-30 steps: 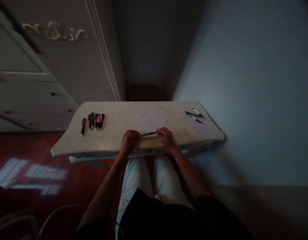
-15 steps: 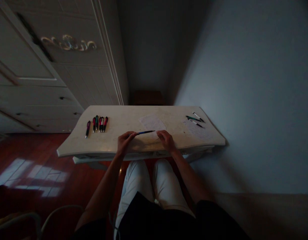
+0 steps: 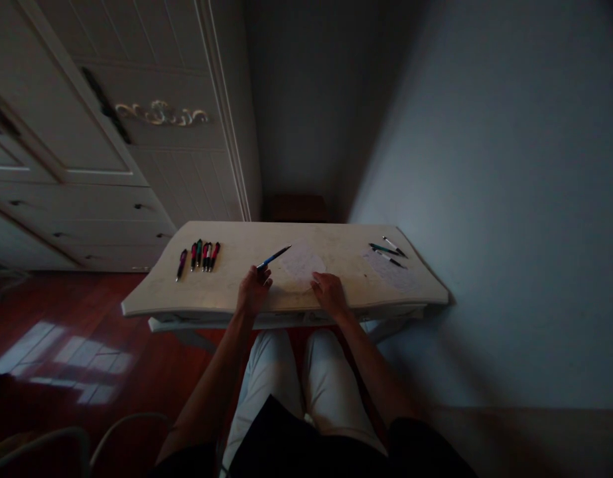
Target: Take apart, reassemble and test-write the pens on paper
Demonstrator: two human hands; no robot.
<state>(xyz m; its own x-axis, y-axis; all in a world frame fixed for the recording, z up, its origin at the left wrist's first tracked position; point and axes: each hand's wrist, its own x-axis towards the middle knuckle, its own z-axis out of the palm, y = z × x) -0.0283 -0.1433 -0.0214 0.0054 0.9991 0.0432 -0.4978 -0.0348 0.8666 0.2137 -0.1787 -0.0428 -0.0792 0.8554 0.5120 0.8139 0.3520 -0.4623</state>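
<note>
My left hand (image 3: 254,290) is closed on a blue pen (image 3: 275,256), which slants up to the right over the desk with its dark end pointing away. The fingers grip only its lower end. To the right, my right hand (image 3: 329,292) is at the near edge of a sheet of paper (image 3: 300,259) covered in faint writing. Its fingers are curled together, and whatever lies between them is too small or dark to make out. Both hands are above the front part of the white desk (image 3: 237,234).
On the desk's left lie several pens in red, teal and white (image 3: 205,255), beside a purple pen (image 3: 181,265). At right, a green pen (image 3: 384,249) and white pens (image 3: 389,257) lie by a second written sheet (image 3: 393,273). A wall (image 3: 485,199) borders the right side.
The blue pen has swung from nearly level between both hands to a slant in my left hand. My right hand has come away from its tip, lower down by the paper. The view has tilted slightly.
</note>
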